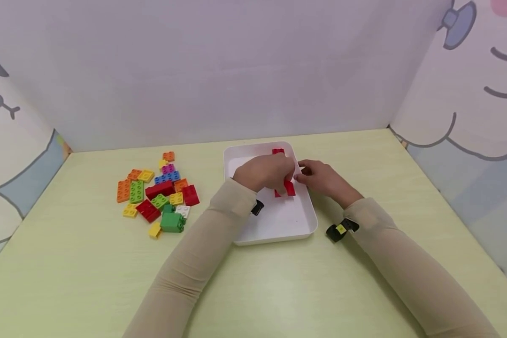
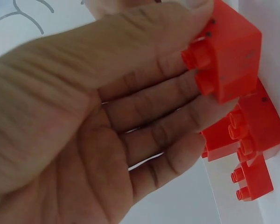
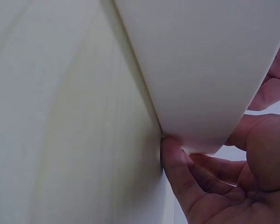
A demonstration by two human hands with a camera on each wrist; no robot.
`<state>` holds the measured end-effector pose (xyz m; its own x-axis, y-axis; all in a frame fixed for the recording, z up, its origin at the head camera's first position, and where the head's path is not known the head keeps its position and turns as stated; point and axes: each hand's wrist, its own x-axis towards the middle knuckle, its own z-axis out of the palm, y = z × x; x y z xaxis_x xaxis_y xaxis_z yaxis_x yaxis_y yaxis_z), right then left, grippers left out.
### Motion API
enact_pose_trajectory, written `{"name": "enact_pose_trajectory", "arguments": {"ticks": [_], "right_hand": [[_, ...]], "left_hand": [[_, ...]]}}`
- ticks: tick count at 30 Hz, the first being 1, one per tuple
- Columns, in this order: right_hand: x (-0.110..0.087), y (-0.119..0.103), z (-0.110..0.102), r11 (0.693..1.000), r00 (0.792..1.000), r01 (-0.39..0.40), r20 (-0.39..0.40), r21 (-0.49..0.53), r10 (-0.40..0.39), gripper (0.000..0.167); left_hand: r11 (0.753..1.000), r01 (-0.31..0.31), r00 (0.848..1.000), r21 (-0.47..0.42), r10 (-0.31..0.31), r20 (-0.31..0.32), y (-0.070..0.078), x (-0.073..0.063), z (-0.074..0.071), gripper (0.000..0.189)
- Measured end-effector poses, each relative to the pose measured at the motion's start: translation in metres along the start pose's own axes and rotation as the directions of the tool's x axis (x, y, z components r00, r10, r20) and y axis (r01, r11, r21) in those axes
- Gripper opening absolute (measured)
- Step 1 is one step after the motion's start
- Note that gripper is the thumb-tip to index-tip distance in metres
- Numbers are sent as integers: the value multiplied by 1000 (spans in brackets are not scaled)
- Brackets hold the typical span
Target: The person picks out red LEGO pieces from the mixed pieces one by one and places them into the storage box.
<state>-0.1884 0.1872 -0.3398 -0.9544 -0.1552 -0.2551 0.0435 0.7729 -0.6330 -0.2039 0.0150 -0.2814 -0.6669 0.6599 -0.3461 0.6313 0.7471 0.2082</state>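
Note:
My left hand [image 1: 268, 171] reaches over the white tray [image 1: 279, 225] and pinches a red toy brick [image 2: 238, 56] between thumb and fingertips. In the left wrist view, two round studs on that brick point toward the palm. Just beyond it, more red bricks [image 2: 263, 121] sit inside the tray by its wall. The head view shows a red brick [image 1: 278, 151] near the tray's far end, partly hidden by the left hand. At the tray's right side, my right hand [image 1: 321, 177] grips the edge, with one fingertip [image 3: 174, 151] low against the outer wall [image 3: 191, 70].
Left of the tray lies a loose group of toy bricks, among them a green brick [image 1: 172, 222], a blue brick [image 1: 167, 177] and an orange brick [image 1: 123, 191]. Pale fabric walls [image 1: 219, 75] stand behind and beside the wooden table [image 1: 279, 291].

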Motion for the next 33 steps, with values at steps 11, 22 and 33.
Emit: {"name": "enact_pose_trajectory", "arguments": {"ticks": [11, 22, 33], "right_hand": [[1, 1, 0, 1000, 1000, 28, -4, -13, -28, 50], [0, 3, 0, 999, 999, 45, -13, -15, -45, 49], [0, 2, 1, 1000, 1000, 18, -5, 3, -18, 50]], "left_hand": [[1000, -21, 1000, 16, 21, 8, 2, 5, 7, 20], [998, -37, 999, 43, 36, 5, 4, 9, 11, 26], [999, -23, 1000, 32, 23, 1, 4, 10, 13, 32]]}}
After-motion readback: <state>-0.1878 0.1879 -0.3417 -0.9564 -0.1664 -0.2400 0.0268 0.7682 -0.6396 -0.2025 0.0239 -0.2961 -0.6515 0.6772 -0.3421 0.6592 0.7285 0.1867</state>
